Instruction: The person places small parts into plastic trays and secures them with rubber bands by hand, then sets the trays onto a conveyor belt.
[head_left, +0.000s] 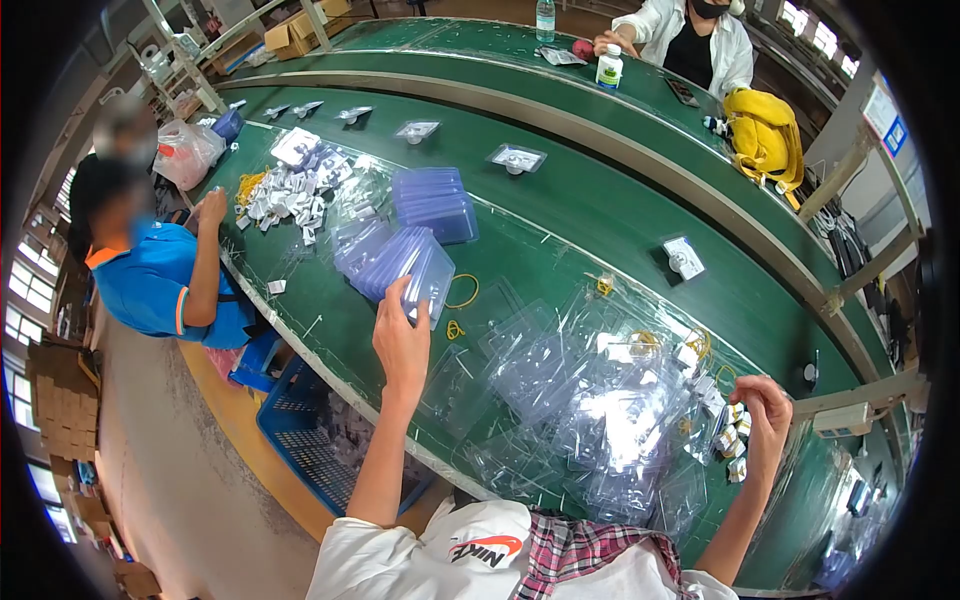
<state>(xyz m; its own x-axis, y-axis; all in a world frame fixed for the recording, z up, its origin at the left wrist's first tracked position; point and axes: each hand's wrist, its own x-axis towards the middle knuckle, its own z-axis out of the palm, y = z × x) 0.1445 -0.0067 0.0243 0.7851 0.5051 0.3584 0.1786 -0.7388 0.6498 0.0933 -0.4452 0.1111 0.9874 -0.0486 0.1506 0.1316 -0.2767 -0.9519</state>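
Note:
My left hand (pixel 402 335) rests its fingers on the near end of a fanned stack of clear plastic packages (pixel 400 262), its thumb and fingers at the front package. Over on the right, my right hand (pixel 765 400) is raised with curled fingers beside several small white boxes (pixel 735 442); whether it holds something small cannot be made out. A wide heap of loose clear plastic packages (pixel 620 420) lies between my hands. Yellow rubber bands (pixel 462 291) lie right of the stack. Another stack of clear packages (pixel 436 205) sits behind the first.
A co-worker in a blue shirt (pixel 170 270) sits at the left by a pile of small white pieces (pixel 290 195). Packaged items (pixel 517 158) lie along the green belt (pixel 590 215). A blue crate (pixel 310 440) stands below the edge. Another person (pixel 690 45) sits across.

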